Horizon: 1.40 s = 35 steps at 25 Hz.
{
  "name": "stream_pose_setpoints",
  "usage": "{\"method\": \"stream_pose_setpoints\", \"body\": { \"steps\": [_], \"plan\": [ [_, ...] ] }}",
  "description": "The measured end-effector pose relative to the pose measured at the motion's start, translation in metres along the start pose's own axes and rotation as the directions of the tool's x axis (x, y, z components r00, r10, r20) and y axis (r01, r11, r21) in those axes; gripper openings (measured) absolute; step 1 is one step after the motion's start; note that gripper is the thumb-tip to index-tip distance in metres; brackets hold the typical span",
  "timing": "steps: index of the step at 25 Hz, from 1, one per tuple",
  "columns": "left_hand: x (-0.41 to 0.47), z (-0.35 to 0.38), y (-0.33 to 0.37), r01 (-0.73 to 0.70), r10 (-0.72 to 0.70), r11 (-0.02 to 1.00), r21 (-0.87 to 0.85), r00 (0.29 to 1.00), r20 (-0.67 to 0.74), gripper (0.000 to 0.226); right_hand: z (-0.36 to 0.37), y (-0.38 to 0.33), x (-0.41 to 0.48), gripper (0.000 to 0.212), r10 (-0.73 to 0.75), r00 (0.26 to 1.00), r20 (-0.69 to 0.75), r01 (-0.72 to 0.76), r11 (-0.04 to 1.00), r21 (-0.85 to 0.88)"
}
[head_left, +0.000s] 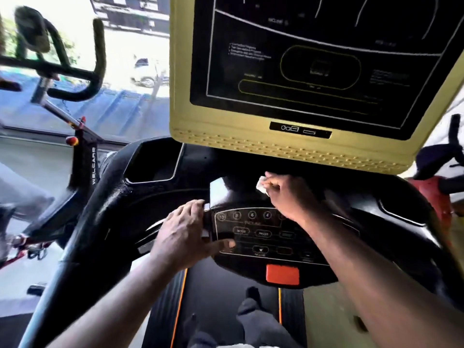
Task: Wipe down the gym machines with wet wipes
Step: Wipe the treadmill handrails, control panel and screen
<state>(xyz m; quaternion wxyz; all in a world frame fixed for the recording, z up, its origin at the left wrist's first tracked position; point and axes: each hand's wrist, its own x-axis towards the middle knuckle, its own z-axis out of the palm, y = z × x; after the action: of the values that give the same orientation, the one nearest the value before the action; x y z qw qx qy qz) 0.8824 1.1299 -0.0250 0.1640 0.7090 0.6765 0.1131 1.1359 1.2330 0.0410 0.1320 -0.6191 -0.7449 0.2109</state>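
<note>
Right hand (286, 194) presses wipe (261, 185) on console (155, 197); left hand (185, 227) grips panel (263, 234).

Black glossy treadmill keypad panel (263, 234), just right of left hand (185, 229) fingers (194, 205): round btns "10", "8", "6", "4"; oval btn "MODE"; "INCLINE" under down-arrow. Black exercise-bike frame post (93, 167), well left of fingers: white "WELCARE". Yellow-framed display (313, 66) txt too blurred.

Bright daylight pours through a large window (125, 54) on the left, beyond which a white car (144, 71) stands behind a blue fence (120, 104) below a building (130, 13), above a pale floor (12, 305).
</note>
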Motion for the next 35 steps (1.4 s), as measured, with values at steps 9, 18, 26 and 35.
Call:
{"method": "stream_pose_setpoints", "body": {
  "steps": [9,18,26,35],
  "plan": [
    [0.005,-0.014,-0.019,-0.076,0.076,0.938,-0.339,0.997,-0.012,0.052,0.010,-0.031,0.042,0.030,-0.406,0.814,0.414,0.418,0.906,0.066],
    [0.017,0.002,-0.018,0.114,-0.170,0.971,-0.209,0.948,-0.269,0.026,0.083,-0.082,0.109,0.045,-0.649,0.579,0.494,0.691,0.712,0.124],
    [0.021,-0.004,-0.018,0.197,-0.241,0.953,-0.231,0.953,-0.182,0.025,0.073,-0.054,0.126,0.045,-0.647,0.692,0.320,0.648,0.752,0.120],
    [0.018,0.000,-0.013,0.181,-0.224,0.972,-0.149,0.903,-0.367,0.044,0.077,-0.085,0.121,0.115,-0.230,0.812,0.536,0.406,0.883,-0.237]
  ]
}}
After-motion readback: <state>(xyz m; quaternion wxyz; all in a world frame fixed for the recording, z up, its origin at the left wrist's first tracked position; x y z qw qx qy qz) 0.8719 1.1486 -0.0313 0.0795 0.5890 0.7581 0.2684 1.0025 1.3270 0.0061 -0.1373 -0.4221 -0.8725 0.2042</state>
